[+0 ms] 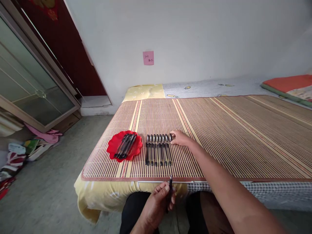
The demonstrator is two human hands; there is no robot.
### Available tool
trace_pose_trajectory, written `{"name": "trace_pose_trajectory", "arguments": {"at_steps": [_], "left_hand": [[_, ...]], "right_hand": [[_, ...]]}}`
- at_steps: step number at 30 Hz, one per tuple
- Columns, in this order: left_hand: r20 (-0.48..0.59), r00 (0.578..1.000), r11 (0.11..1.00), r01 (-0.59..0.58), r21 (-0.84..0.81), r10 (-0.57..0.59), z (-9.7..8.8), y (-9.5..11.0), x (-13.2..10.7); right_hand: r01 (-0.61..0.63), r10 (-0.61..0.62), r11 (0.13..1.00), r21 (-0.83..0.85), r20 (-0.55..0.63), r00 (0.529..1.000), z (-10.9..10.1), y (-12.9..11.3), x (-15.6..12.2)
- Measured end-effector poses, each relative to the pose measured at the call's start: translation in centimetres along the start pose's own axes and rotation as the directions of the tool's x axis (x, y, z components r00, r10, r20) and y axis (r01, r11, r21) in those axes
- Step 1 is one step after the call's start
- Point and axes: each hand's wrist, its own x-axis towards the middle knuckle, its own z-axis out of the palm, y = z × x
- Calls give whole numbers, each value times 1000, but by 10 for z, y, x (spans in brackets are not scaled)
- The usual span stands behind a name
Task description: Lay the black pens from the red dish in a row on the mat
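Close to my lap, my left hand (159, 201) is closed around a black pen (170, 185) with its bare writing tip pointing up and away from me. My right hand (180, 138) reaches forward onto the mat, thumb and finger pinching a black pen cap (170, 137) at the right end of a row. That row consists of several black pens with clear barrels (156, 152), lying side by side, their clipped caps at the far end. Left of them stands a red scalloped plate (110, 146) with several more black pens (125, 146) piled on it.
A striped bamboo mat (219, 136) covers the bed, its front edge just before my knees. Folded orange and green bedding (290, 84) lies at the far right. A pink note (148, 58) is on the wall. Clothes (17, 156) lie on the floor by a glass-paned door (36, 78).
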Motion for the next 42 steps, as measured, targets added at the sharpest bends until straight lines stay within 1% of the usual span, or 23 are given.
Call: {"name": "trace_pose_trajectory", "arguments": {"at_steps": [6,18,28,33,36,38,40,41,42], "left_hand": [[-2,1000,1000,-3,7,3,-2,-2,0],[-5,1000,1000,-3,-6,3,3,1,-1],[-18,1000,1000,-3,4,3,1,0,0],[-29,1000,1000,-3,0,3,1,1,0],[-38,999,1000,-6,1,6,3,2,0],[-44,999,1000,-22,9,22,4,4,-1],[-55,998,999,-43,25,44,5,5,-1],[-64,996,998,-54,33,56,5,6,-1],[-78,994,997,-69,38,72,5,6,-1]], "right_hand": [[9,-7,998,-56,19,1000,-2,-4,2],[38,-37,995,-88,12,999,-3,-9,0],[9,-6,997,-79,39,999,-2,-9,-1],[23,-22,999,-44,8,1000,-6,-8,-4],[11,-13,1000,-22,-61,998,-10,-8,-15],[19,-17,1000,17,-149,989,-11,-8,-30],[73,-44,990,123,-225,973,-5,-9,-55],[112,-62,972,206,-234,970,0,-10,-70],[143,-80,947,289,-218,973,7,-11,-86]]}}
